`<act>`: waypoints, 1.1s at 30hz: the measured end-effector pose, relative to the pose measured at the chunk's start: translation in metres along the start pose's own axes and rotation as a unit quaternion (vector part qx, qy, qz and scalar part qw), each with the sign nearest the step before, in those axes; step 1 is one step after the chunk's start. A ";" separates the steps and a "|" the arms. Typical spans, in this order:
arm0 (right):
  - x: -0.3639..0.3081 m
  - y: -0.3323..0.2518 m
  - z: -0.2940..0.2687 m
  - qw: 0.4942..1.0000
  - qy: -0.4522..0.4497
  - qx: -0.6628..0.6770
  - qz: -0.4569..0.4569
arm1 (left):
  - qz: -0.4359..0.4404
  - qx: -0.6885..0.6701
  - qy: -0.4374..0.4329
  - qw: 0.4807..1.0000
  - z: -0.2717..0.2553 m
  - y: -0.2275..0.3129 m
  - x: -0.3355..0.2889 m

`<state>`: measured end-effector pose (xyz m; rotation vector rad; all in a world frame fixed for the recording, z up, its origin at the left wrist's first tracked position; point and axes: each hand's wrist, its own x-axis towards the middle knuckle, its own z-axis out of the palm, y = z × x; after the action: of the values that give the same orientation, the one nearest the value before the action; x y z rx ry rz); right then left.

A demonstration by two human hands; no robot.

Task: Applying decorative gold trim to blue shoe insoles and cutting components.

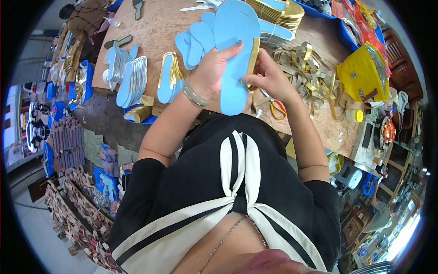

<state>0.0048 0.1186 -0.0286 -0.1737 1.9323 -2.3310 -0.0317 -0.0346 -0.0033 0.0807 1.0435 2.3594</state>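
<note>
A light blue insole point(237, 27) is held up above the table's near edge, its narrow end toward me. My left hand point(211, 71) grips it from the left side, thumb lying across its blue face. Along the right edge runs a gold strip point(253, 57). My right hand point(271, 75) pinches that edge, thumb on the face and fingers behind, partly hidden. Just behind the held insole lie several loose blue insoles point(200, 39). Orange-handled scissors point(277, 109) rest below my right hand, beside a tangle of gold and beige strips point(312, 68).
Stacks of silver-edged insoles point(133, 82) and gold-edged insoles point(169, 77) stand on the wooden table point(159, 20) at left. More gold-edged stacks point(285, 16) stand at the back. A yellow bag point(363, 73) and a small yellow-lidded jar point(355, 115) are at right. Another person point(86, 18) is at far left.
</note>
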 end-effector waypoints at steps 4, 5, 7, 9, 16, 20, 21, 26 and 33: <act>0.014 -0.009 -0.035 0.997 -0.005 -0.024 0.079 | -0.133 0.075 -0.045 0.987 -0.006 0.009 0.006; 0.018 -0.007 -0.032 0.997 0.036 -0.021 0.063 | -0.137 0.107 -0.032 0.984 -0.003 0.008 0.008; 0.022 -0.008 -0.034 0.994 0.079 -0.057 0.057 | -0.126 0.101 -0.065 0.985 0.000 -0.006 0.002; 0.026 -0.001 -0.036 0.987 0.123 -0.086 0.053 | -0.119 0.097 -0.094 0.984 0.001 -0.020 0.001; -0.005 0.008 -0.031 0.993 0.110 -0.039 -0.029 | 0.117 0.015 -0.012 0.993 0.005 -0.019 0.019; -0.028 -0.010 -0.023 0.982 0.187 -0.020 -0.032 | 0.160 0.017 -0.026 0.987 0.019 -0.015 0.009; -0.032 -0.010 -0.020 0.981 0.191 -0.018 -0.032 | 0.176 0.003 -0.013 0.984 0.023 -0.015 0.007; -0.041 -0.009 -0.007 0.983 0.180 0.041 -0.015 | 0.204 -0.041 -0.022 0.978 0.024 -0.013 0.010; -0.038 -0.013 -0.011 0.986 0.140 -0.088 -0.035 | 0.164 0.012 -0.003 0.986 0.033 -0.007 0.007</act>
<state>0.0401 0.1371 -0.0187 0.0785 2.2996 -2.3336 -0.0253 -0.0049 0.0138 0.2887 1.1288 2.6360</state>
